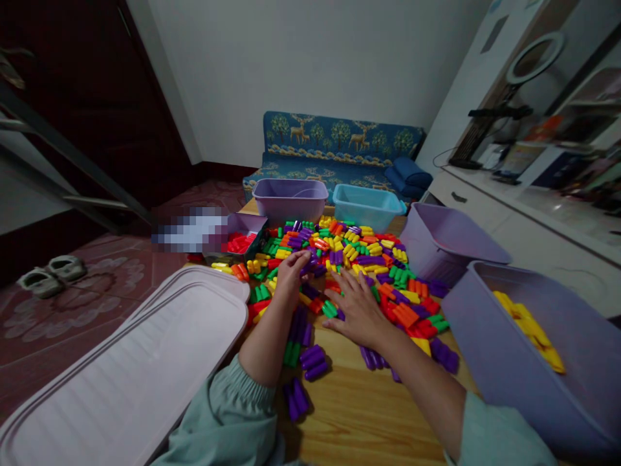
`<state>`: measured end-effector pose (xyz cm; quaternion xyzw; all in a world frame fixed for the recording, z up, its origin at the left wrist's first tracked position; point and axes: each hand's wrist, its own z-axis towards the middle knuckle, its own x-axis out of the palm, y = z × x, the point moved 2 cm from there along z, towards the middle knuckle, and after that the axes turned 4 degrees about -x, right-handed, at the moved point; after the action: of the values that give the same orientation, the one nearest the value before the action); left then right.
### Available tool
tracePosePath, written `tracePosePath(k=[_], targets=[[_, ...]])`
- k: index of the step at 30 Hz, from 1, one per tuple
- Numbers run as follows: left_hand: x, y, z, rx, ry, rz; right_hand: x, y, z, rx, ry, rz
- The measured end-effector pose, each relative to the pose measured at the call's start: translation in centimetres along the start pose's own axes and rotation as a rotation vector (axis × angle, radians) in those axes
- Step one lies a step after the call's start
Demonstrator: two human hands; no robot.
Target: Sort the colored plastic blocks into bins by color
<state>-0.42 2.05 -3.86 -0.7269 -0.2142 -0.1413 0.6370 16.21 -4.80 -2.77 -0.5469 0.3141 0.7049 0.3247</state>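
Note:
Bullet-shaped plastic building blocks [361,260] in purple, yellow, green, red and orange lie heaped on the wooden table [359,414]. My left hand [291,275] is closed, with its thumb and fingers pinching a purple block [312,260] over the pile. To its right, my right hand [358,309] is open, palm down with fingers spread, reaching over the near side of the heap. A green block [329,309] shows by its fingertips; whether the fingers touch it I cannot tell. Closer to me, loose purple blocks [314,362] lie between my forearms.
Purple bins [291,194] [412,236] and a light-blue bin [363,197] border the pile. The near right bin [485,336] holds yellow blocks [528,330]. A box with red blocks [240,243] stands at left, near pale lids [130,375]. Behind is a blue sofa [334,162].

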Motion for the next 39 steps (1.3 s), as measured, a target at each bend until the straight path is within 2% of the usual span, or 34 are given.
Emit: tracePosePath(k=[4,6,8,12,14,17,24,28,31,34,37,39], targets=[[0.1,-0.2,0.0,0.019,-0.004,-0.030,-0.8,0.2,1.6,0.164,-0.069,-0.019],[0.2,-0.4,-0.2,0.033,-0.007,-0.039,-1.6,1.1,2.1,0.237,-0.119,-0.010],[0.3,-0.5,-0.3,0.040,-0.025,-0.041,-2.4,2.4,2.2,0.247,-0.099,0.056],[0.3,-0.6,-0.3,0.041,-0.046,-0.036,-3.2,5.3,1.3,0.039,0.115,0.289],[0.2,-0.5,-0.2,0.037,-0.048,-0.027,-3.1,6.4,0.6,-0.067,0.199,0.328],[-0.1,-0.3,0.1,0.042,-0.040,-0.010,-2.6,7.1,0.0,-0.097,0.253,0.319],[0.0,0.0,0.2,0.043,-0.021,-0.009,-2.1,6.5,-0.1,0.007,0.208,0.279],[0.3,-0.2,-0.1,0.039,-0.015,-0.006,-2.0,6.5,-0.2,-0.005,0.176,0.189],[0.3,-0.2,-0.1,0.034,-0.018,-0.003,-2.1,6.6,-0.1,-0.034,0.192,0.109],[0.3,0.0,0.0,0.024,-0.005,-0.014,-2.2,6.1,-0.1,0.027,0.228,0.061],[0.3,0.2,0.1,0.005,0.010,-0.030,-2.2,4.9,-0.3,0.104,0.203,0.099],[0.4,0.3,0.0,-0.016,0.033,-0.032,-2.1,3.7,-0.2,0.131,0.129,0.213]])
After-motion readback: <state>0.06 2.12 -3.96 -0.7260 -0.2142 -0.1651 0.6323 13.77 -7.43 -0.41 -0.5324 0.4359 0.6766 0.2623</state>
